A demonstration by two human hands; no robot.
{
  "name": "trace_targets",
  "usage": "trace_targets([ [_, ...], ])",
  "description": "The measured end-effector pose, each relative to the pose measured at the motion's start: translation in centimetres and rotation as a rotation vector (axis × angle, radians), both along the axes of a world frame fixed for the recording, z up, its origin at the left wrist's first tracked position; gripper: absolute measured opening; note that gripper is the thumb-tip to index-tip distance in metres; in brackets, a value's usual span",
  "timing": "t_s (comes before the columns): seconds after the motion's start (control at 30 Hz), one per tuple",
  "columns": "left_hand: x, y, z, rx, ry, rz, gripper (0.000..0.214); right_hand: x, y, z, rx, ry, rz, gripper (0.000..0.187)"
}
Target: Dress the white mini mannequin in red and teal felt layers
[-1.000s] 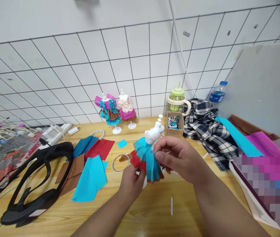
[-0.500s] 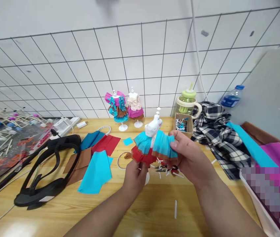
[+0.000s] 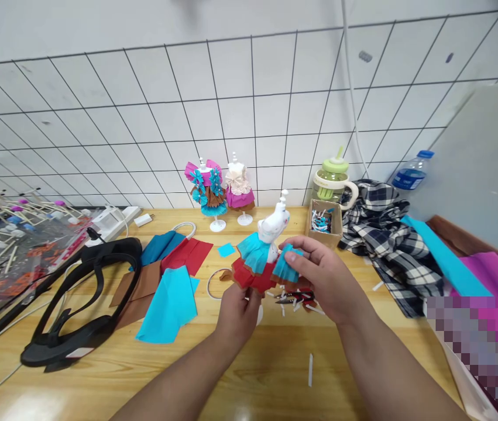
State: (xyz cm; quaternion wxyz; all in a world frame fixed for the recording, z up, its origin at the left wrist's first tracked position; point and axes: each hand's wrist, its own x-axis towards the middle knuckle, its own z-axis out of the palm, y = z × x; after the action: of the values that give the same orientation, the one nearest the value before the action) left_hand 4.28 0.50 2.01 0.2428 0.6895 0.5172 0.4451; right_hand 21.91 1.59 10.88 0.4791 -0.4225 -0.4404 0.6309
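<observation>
A small white dress form (image 3: 274,223) leans to the right in front of me, wearing a pleated skirt of blue crepe paper (image 3: 251,252) over red crepe paper (image 3: 255,278). Below the skirt, my left hand (image 3: 239,316) is closed around the form's lower part; the skirt and fingers hide the exact grip. My right hand (image 3: 325,275) pinches a blue pleated paper strip with a brown lower edge (image 3: 287,266) at the form's right side. Scissors (image 3: 292,297) lie on the table beneath, among white scraps.
Two dressed small forms (image 3: 208,190) (image 3: 240,188) stand by the tiled wall. Blue paper (image 3: 167,310), red paper (image 3: 187,257) and a black head strap (image 3: 84,304) lie left. A cardboard box (image 3: 325,225), green-lidded cup (image 3: 334,178) and checked cloth (image 3: 389,240) sit right.
My right hand has drawn slightly left and its fingers now cover more of the blue pleated strip, which shows smaller. The dress form tilts a little more to the right.
</observation>
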Motion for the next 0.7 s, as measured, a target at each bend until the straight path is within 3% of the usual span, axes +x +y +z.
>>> trace_targets([
  [0.17,0.0,0.1,0.2,0.034,0.010,0.000,0.026,0.4,-0.4,0.2,0.305,-0.110,-0.101,0.018],
  [0.27,0.0,0.1,0.3,0.030,0.012,0.009,0.026,0.8,-1.0,0.8,0.441,-0.025,-0.023,0.026],
  [0.33,0.0,0.1,0.3,0.031,0.014,0.008,0.025,0.8,-1.2,1.1,0.487,0.027,0.040,0.021],
  [0.5,0.0,-0.1,0.6,0.057,0.046,-0.001,0.021,0.6,-1.3,1.1,0.471,0.100,0.074,0.011],
  [0.7,0.0,-0.4,1.0,0.083,0.101,-0.044,0.017,0.1,-1.0,0.6,0.334,0.051,-0.084,0.015],
])
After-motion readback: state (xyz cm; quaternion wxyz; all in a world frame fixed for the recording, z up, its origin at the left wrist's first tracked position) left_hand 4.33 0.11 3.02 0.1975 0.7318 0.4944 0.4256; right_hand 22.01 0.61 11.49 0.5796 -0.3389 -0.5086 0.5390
